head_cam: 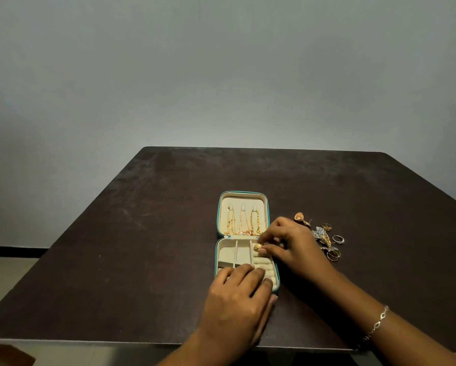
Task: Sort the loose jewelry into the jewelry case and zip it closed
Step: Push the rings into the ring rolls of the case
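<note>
Here, my right hand (290, 247) pinches a gold ring (257, 247) between thumb and fingertips, its grip closed on the piece just above the far-right compartment of the open jewelry case (244, 241). My left hand (237, 294) lies palm-down across the case's near edge, fingers curled loosely over the ring-roll section, its grip resting on the case and holding no jewelry that I can see. The case, teal outside and cream inside, sits open and flat on the dark counter (116, 260), its lid laid back on the far side of the tray. Three gold chains (244, 223) hang from hooks in that lid, pooling along its lower edge. The tray's two larger compartments, on the case's left, look bare. To the right of the case, just beyond my right hand, the loose jewelry (322, 236) lies scattered on the counter: a gold domed earring (301, 217) farthest from me, a silver cluster piece, then several rings (334, 253) nearest me. A silver bracelet (378, 323) circles my right wrist.
</note>
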A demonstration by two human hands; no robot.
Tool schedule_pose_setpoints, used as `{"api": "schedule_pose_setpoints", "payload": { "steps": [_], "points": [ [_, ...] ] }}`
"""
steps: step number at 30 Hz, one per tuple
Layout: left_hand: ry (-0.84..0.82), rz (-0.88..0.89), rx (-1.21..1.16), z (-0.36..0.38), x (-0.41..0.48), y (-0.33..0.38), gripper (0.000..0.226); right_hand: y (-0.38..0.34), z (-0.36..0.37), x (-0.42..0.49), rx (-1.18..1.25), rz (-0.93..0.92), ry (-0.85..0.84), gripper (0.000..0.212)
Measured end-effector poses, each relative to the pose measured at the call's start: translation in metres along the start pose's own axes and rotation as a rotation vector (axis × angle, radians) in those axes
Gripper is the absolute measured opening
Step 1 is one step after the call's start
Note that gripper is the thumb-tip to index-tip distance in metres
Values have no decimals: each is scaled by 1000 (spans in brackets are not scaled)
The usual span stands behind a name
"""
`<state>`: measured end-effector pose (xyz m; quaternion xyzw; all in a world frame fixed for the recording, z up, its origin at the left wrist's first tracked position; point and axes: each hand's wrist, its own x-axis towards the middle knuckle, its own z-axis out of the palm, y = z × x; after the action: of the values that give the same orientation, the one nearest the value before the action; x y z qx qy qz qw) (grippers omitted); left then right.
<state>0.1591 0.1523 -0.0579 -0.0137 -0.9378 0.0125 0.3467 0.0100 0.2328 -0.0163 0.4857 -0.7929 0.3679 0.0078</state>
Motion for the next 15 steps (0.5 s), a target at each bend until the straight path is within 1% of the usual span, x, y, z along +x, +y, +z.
{"api": "schedule_pose_setpoints", "payload": {
  "steps": [5, 11, 15],
  "points": [
    [-28, -5, 5, -1, 0, 0, 28, 0, -2, 1, -51, 11, -40, 12],
    [-44, -10, -5, -1, 0, 0, 28, -8, -9, 7, -263, -72, -125, 15],
    [-48, -13, -15, -2, 0, 0, 28, -10, -10, 11, -299, -88, -166, 16]
  ]
}}
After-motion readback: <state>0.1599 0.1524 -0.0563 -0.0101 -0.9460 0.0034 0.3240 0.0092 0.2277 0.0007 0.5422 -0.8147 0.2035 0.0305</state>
